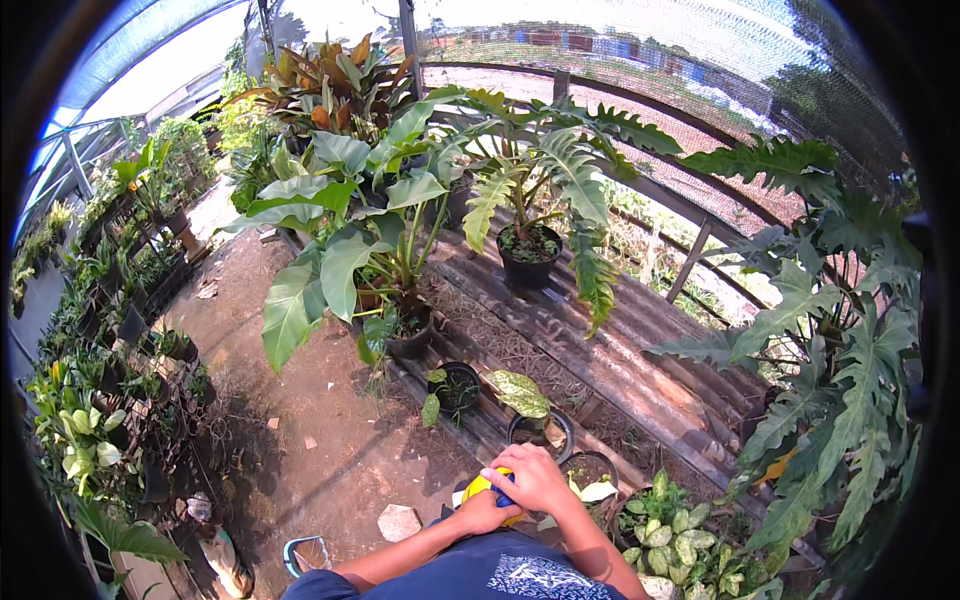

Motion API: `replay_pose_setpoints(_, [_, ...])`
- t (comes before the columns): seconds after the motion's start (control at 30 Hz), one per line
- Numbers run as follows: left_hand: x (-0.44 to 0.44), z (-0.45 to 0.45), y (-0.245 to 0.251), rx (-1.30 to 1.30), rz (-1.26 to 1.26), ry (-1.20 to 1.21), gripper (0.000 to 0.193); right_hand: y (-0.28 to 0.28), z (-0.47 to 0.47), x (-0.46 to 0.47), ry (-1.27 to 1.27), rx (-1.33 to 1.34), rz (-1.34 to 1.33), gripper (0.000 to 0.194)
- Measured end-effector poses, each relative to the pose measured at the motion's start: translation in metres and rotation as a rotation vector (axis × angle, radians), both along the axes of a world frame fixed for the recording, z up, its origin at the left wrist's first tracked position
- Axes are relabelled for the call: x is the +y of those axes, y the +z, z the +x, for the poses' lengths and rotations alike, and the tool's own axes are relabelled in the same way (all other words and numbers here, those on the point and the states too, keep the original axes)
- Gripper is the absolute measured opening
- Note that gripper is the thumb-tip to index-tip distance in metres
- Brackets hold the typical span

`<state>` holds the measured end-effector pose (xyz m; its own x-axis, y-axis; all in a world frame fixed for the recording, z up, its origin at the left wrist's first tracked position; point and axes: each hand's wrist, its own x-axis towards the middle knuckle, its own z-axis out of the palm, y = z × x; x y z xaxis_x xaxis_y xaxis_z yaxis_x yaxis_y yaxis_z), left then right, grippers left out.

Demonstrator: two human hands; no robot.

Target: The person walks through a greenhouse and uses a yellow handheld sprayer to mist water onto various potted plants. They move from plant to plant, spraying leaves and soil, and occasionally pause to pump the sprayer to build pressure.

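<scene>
A yellow and blue object (478,487), mostly covered by my fingers, is held close against my body at the bottom centre. My left hand (486,511) is closed around its lower side. Over its top and right side lies my right hand (529,474), touching my left. What kind of object it is, I cannot tell. Just beyond my hands stands a black pot (559,435) with a variegated leaf (521,393) leaning over it. A second small black pot (454,387) holds a little plant. Nearer on the right is a pot with pale leaves (598,491).
Corrugated sheet benches (637,352) carry large potted philodendrons (345,255) and a black pot (529,259). Crowded plants (112,360) line the left of the dirt path (300,420). A stone (398,523) and a blue-rimmed item (307,553) lie on the ground.
</scene>
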<state>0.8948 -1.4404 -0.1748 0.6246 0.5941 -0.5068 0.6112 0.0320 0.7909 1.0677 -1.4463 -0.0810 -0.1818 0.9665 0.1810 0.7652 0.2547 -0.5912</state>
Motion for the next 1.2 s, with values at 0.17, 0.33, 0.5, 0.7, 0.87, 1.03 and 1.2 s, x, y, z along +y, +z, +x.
replay_pose_setpoints(0.17, [-0.052, 0.017, -0.003, 0.155, 0.012, 0.034, 0.064, -0.059, 0.009, -0.061, -0.268, 0.633, 0.019, 0.043])
replay_pose_setpoints(0.33, [-0.108, 0.028, 0.002, 0.039, -0.087, 0.098, 0.065, 0.071, 0.075, -0.119, -0.185, 0.729, 0.169, 0.039])
replay_pose_setpoints(0.5, [-0.155, 0.033, -0.008, 0.116, -0.126, 0.083, 0.061, 0.13, 0.102, -0.164, -0.244, 0.231, 0.418, 0.041])
replay_pose_setpoints(0.7, [-0.182, 0.045, -0.012, 0.034, -0.116, 0.119, 0.048, -0.06, 0.042, -0.163, -0.006, 0.247, -0.031, 0.054])
replay_pose_setpoints(0.87, [-0.184, 0.055, -0.013, -0.074, -0.154, 0.143, 0.041, -0.051, 0.065, -0.204, -0.075, 0.663, -0.265, 0.035])
replay_pose_setpoints(1.03, [-0.187, 0.065, -0.004, 0.026, -0.093, -0.028, 0.043, 0.072, 0.124, -0.238, -0.05, 0.489, 0.339, 0.041])
replay_pose_setpoints(1.2, [-0.19, 0.069, -0.015, 0.021, -0.081, -0.122, 0.045, 0.052, 0.098, -0.225, -0.251, 0.023, 0.166, 0.053])
